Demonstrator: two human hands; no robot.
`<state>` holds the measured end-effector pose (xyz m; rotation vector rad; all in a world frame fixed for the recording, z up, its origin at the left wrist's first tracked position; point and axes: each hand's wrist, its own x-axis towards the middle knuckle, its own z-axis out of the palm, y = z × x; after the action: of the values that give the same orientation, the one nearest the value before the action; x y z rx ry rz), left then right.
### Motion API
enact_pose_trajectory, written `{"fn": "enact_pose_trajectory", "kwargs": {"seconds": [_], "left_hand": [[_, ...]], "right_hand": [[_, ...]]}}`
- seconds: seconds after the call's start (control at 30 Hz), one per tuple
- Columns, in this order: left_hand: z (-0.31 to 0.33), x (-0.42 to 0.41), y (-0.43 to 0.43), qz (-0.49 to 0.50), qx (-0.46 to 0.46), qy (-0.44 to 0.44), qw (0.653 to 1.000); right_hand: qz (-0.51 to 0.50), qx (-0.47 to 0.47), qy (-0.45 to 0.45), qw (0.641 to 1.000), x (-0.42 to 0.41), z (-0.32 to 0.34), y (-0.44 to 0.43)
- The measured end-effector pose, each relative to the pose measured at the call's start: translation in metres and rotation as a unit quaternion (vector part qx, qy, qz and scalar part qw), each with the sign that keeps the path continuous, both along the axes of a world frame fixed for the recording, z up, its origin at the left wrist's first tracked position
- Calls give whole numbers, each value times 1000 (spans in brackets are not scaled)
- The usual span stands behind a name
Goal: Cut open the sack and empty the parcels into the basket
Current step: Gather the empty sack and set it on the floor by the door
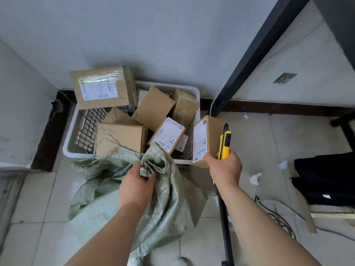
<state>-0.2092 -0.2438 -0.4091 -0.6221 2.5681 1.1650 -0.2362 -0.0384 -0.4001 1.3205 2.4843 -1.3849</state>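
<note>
A pale green woven sack [165, 204] lies limp on the floor tiles, its frayed cut edge draped over the near rim of a white plastic basket [71, 135]. My left hand [136, 187] grips a bunched fold of the sack. Several brown cardboard parcels lie in the basket, and a large one [103, 87] leans on its far left corner. My right hand [224, 169] holds a yellow utility knife [225, 144] together with a small labelled parcel [206, 139], just outside the basket's right wall.
A black metal table leg [255, 54] slants up right of the basket. A black bag [326, 179], cables [278, 217] and paper scraps [255, 177] lie on the tiles at right. White walls with a dark skirting stand behind the basket.
</note>
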Motion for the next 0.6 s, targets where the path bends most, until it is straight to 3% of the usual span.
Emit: {"fn": "enact_pose_trajectory", "kwargs": {"seconds": [0.4,0.6], "left_hand": [[-18,-16,-38,52,0,-19,998],[-15,-22,-48,71,12,-39,997]], "right_hand": [[88,33,-122,988,-55,-52,-42],[83,24,-128,988,-45,-54,-42]]}}
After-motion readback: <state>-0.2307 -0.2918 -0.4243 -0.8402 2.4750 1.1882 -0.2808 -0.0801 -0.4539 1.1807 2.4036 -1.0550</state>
